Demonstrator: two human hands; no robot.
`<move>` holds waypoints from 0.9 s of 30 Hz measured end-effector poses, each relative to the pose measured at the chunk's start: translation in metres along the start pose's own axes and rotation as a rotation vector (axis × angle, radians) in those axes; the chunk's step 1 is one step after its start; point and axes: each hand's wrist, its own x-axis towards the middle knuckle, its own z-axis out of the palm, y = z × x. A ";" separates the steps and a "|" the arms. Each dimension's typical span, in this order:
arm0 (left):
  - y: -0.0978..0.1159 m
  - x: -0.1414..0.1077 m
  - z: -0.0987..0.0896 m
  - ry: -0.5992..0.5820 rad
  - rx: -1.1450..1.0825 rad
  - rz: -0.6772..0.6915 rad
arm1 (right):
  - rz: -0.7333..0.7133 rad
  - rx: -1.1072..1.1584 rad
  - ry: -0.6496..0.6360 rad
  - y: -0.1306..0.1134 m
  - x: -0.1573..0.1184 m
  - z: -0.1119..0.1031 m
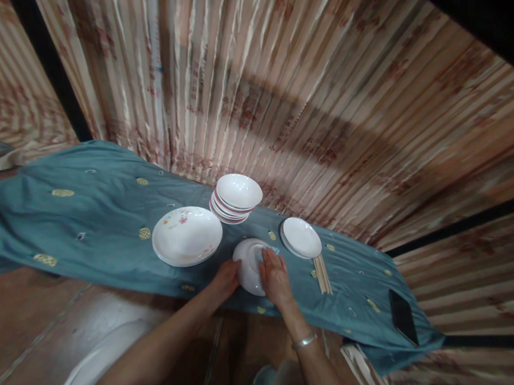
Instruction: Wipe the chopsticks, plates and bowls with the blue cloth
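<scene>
A white dish (247, 273) is tilted between my two hands above the front edge of the cloth-covered table, its underside seemingly toward me. My left hand (227, 278) grips the dish's left rim. Fingers of my right hand (275, 273) press a small light-blue cloth (276, 250) against the dish's right side. Behind it rises a stack of white bowls (238, 192) with red rims. Large white plates (187, 236) with a floral print lie to the left. On the right are small white plates (302, 238), with wooden chopsticks (322, 274) beside them.
The table has a green patterned cloth (107, 223). A black phone (403, 317) lies near its right end. A striped curtain (251, 89) hangs right behind the table, and dark frame bars (52, 65) stand at the sides. A white round stool (102, 361) is below left.
</scene>
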 end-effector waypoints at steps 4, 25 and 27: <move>-0.001 0.000 0.000 -0.023 -0.002 0.018 | 0.027 0.021 0.024 0.004 -0.017 -0.001; -0.002 0.005 0.005 0.085 -0.046 -0.048 | -0.086 0.042 0.131 -0.036 -0.061 0.011; -0.003 0.009 0.004 0.098 -0.081 -0.046 | -0.157 0.031 0.092 -0.038 -0.057 0.010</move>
